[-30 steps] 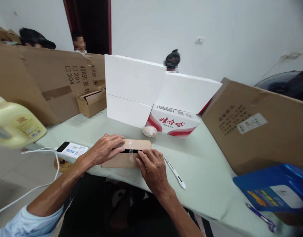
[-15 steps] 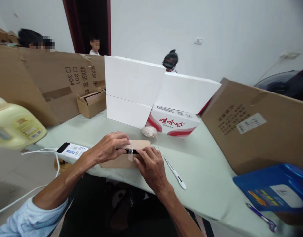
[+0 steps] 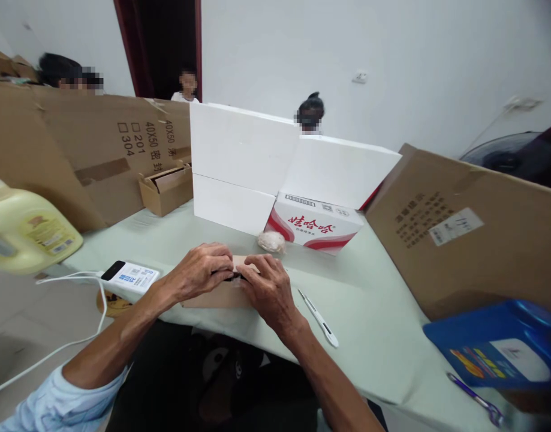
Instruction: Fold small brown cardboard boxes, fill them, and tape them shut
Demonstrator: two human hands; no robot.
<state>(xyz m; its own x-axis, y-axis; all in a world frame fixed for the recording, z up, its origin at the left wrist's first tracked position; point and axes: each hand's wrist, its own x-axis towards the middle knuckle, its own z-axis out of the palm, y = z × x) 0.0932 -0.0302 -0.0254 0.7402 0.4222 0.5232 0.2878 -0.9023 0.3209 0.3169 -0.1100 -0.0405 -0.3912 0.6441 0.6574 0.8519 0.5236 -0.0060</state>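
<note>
A small brown cardboard box lies at the table's near edge, in front of me. My left hand grips its top from the left, fingers bent at the dark gap between the flaps. From the right, my right hand presses curled fingers and thumb on the same gap, close to the left fingertips. Clear tape spans the gap, mostly hidden by my fingers. Right of the box lies a white craft knife. Behind the box sits a clear plastic-wrapped roundish bundle.
A phone with a white cable lies left. Behind stand white boards, a red-and-white carton and an open narrow box. A yellow jug, a blue jug and a purple-handled tool flank the table. People are beyond.
My right hand has moved left and a little up along the box's seam, bringing its fingers next to my left hand and covering most of the tape. The left hand has barely shifted.
</note>
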